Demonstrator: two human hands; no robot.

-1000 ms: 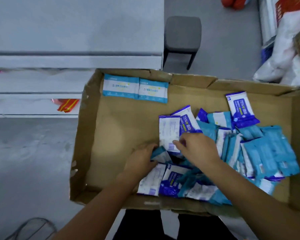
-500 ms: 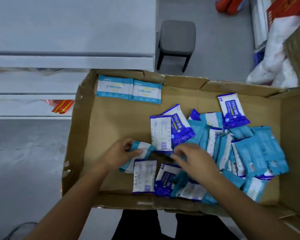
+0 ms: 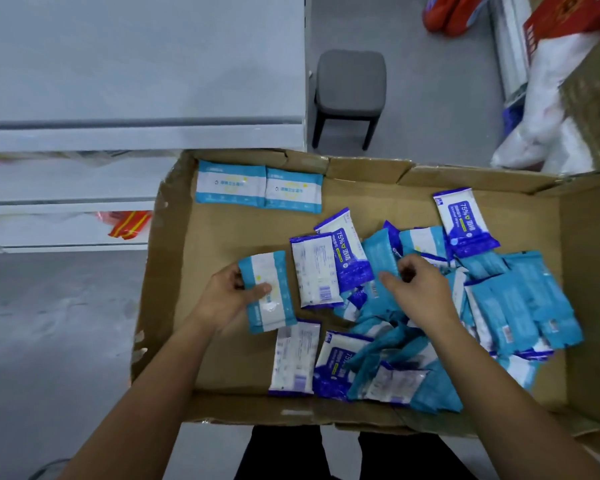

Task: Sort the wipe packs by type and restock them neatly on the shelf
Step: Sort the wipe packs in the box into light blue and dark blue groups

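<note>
A flat cardboard box (image 3: pixel 201 344) in front of me holds several wipe packs. My left hand (image 3: pixel 227 299) grips a light-blue wipe pack (image 3: pixel 269 292) above the box floor, left of the pile. My right hand (image 3: pixel 418 289) reaches into the pile of light-blue packs (image 3: pixel 520 306), fingers curled around the edge of one light-blue pack (image 3: pixel 380 261). Dark-blue 75% alcohol packs (image 3: pixel 349 259) lie mixed in, one at the far right (image 3: pixel 465 221). Two light-blue packs (image 3: pixel 258 187) lie side by side in the box's far left corner. The white shelf (image 3: pixel 139 140) stands to the left beyond the box.
A grey stool (image 3: pixel 350 88) stands beyond the box. White sacks and red cartons (image 3: pixel 548 109) are piled at the far right. A red-and-yellow item (image 3: pixel 130 223) lies on a lower shelf level. Grey floor (image 3: pixel 49 323) spreads to the left.
My left hand has lifted a light-blue pack out of the pile and carried it left and up. My right hand moved up into the pile's middle.
</note>
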